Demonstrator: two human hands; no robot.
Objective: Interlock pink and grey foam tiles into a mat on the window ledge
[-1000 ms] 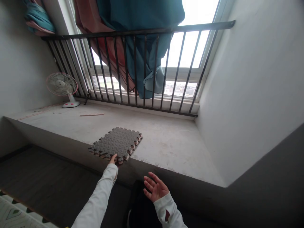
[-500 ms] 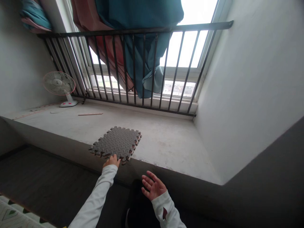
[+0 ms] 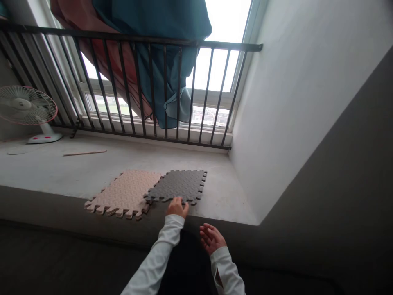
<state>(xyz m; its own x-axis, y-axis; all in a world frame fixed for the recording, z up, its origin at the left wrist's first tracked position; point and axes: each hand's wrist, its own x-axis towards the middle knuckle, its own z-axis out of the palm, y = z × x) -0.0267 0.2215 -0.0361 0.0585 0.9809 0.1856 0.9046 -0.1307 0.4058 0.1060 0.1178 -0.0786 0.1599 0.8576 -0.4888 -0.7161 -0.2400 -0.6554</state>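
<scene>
A grey foam puzzle mat [image 3: 179,184] with toothed edges is held at its near edge by my left hand [image 3: 177,207], the fingers on top. Its left corner overlaps a beige foam puzzle mat [image 3: 125,190], the top of a small stack that juts past the ledge's front edge. My right hand [image 3: 211,238] hangs in front of the ledge, palm turned inward and fingers loosely stretched, touching nothing.
The pale window ledge [image 3: 217,200] meets a white wall [image 3: 285,102] on the right. Behind it runs a dark metal railing [image 3: 141,133] with a teal and pink curtain [image 3: 166,24]. A fan [image 3: 27,110] and a thin stick [image 3: 85,153] are on the left.
My left hand has slid the grey mat rightward off the stack, uncovering the beige mat. My right hand stays apart from the mats. The view has shifted right.
</scene>
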